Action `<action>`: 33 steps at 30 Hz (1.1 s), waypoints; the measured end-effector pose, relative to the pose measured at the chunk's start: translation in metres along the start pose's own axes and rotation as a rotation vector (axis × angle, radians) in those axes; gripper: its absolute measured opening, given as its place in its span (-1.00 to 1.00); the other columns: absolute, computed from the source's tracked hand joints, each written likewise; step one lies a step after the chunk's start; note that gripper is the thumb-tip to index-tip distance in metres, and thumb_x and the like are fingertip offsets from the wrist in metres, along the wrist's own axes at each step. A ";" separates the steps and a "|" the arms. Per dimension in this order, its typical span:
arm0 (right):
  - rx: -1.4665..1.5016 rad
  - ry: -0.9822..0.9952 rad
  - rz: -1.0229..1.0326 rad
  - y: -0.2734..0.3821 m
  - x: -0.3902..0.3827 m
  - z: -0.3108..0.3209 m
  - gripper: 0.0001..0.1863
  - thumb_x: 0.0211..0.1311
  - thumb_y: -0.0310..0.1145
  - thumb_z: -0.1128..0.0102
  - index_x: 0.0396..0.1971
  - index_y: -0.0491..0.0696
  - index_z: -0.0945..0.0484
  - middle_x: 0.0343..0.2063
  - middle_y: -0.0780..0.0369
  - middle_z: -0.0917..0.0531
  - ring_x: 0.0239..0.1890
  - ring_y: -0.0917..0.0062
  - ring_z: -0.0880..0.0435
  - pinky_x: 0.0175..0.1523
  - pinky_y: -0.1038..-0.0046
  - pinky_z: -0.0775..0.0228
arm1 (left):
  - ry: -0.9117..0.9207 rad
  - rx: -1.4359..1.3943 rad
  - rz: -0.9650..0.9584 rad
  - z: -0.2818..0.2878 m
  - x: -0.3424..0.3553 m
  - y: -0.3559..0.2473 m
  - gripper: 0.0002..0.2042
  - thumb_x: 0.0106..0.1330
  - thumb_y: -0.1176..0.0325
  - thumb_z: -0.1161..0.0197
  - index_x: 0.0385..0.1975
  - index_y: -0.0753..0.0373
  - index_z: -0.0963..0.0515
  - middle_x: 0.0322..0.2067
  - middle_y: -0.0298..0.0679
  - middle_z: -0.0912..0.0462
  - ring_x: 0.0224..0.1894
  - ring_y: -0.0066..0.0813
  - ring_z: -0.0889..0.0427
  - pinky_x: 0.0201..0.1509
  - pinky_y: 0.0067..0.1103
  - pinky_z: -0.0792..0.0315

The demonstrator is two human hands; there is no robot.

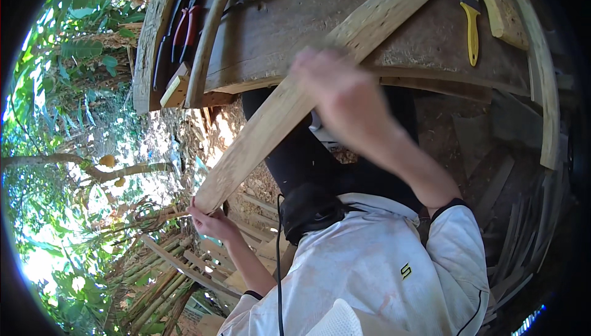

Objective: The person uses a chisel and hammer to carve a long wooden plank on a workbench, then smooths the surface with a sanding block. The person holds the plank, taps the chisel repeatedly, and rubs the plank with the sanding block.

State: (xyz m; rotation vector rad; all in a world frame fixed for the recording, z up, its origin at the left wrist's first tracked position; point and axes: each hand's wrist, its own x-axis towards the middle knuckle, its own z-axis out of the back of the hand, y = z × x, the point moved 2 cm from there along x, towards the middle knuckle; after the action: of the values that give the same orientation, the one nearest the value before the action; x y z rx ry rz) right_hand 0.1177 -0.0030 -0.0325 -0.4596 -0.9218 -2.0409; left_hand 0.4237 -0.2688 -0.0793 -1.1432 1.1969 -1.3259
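Observation:
A long pale wooden plank lies diagonally, its upper part over the brown worktable and its lower end out beyond the edge above my lap. My left hand grips that lower end. My right hand is on or just above the plank's middle, blurred by motion, so its fingers and anything in them are unclear.
A hammer, red-handled pliers and other tools lie at the table's left. A yellow-handled brush and wood block lie at the right. Loose boards are right of my legs; cut sticks and foliage lie left.

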 end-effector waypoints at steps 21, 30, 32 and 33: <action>-0.036 0.115 -0.147 -0.034 0.012 0.028 -0.74 0.32 -0.47 -0.15 -0.06 -0.10 -0.70 -0.01 0.08 -0.76 0.09 0.27 -0.75 0.16 0.31 -0.65 | -0.214 -0.030 0.008 0.043 0.048 0.003 -0.58 0.59 0.11 -0.09 0.06 0.41 -0.61 -0.05 -0.10 -0.69 -0.13 -0.36 -0.75 -0.23 -0.58 -0.71; -0.169 0.050 -0.073 -0.068 0.010 0.041 -0.75 0.38 -0.46 -0.07 -0.04 -0.12 -0.66 -0.07 0.04 -0.75 0.02 0.26 -0.76 0.11 0.29 -0.67 | -0.188 -0.059 -0.053 0.062 0.090 0.020 -0.60 0.60 0.15 -0.07 0.08 0.41 -0.60 0.00 0.01 -0.69 -0.04 -0.23 -0.74 -0.01 -0.44 -0.75; -0.215 0.004 -0.206 -0.116 0.020 0.072 -0.77 0.43 -0.44 -0.04 -0.06 -0.12 -0.65 -0.09 0.02 -0.74 -0.07 0.20 -0.78 0.03 0.29 -0.71 | -0.188 -0.016 -0.047 0.079 0.109 0.018 -0.60 0.60 0.15 -0.07 0.08 0.41 -0.60 0.01 0.02 -0.68 -0.02 -0.23 -0.74 0.00 -0.43 -0.74; -0.328 -0.129 -0.205 -0.145 0.017 0.084 -0.77 0.47 -0.42 -0.02 -0.07 -0.15 -0.64 -0.11 0.03 -0.75 -0.13 0.14 -0.79 -0.01 0.28 -0.72 | -0.173 -0.031 -0.037 0.078 0.118 0.021 -0.60 0.60 0.15 -0.07 0.09 0.40 -0.60 -0.01 0.00 -0.69 -0.08 -0.27 -0.71 -0.07 -0.45 -0.69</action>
State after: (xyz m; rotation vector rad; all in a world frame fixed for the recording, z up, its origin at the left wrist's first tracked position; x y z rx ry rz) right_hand -0.0101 0.1065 -0.0308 -0.7041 -0.7335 -2.3871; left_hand 0.4936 -0.3929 -0.0907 -1.2804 1.0778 -1.2135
